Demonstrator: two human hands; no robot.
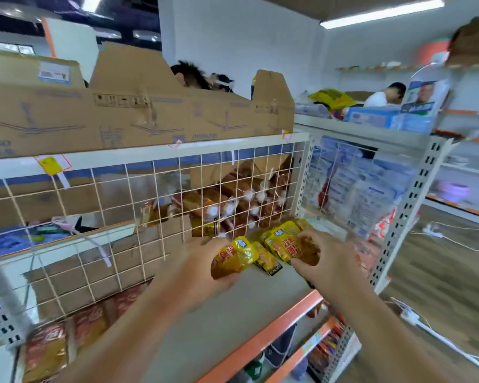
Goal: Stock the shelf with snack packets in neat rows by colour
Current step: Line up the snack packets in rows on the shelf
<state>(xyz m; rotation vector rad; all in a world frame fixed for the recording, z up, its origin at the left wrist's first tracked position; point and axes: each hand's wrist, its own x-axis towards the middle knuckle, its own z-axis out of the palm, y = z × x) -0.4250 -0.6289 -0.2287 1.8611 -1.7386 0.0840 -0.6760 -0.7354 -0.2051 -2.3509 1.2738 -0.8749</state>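
Head-cam view, looking down at a grey shop shelf [233, 313] w/ an orange front edge. Both hands reach in from 6 o'clock.

The left hand [202, 261], near frame centre, curls round one yellow snack packet [234, 258], held just above the shelf board. The right hand [329, 262], at 3 o'clock of the left, pinches a bunch of yellow packets [288, 248] between thumb and fingers. Blur smears them, so it's prob. two or three. Between the hands, a loose yellow packet [268, 261] lies flat on the shelf.

Toward 7 o'clock, red packets [86, 324] sit side by side on the shelf's left part. A white wire mesh panel [116, 205] backs the shelf. Behind it, at 12 o'clock, red-brown packets [244, 194] are piled. A long cardboard box [116, 117] rests on top of the unit. At 5 o'clock, below the orange edge, mixed packets [325, 351] fill a lower shelf.
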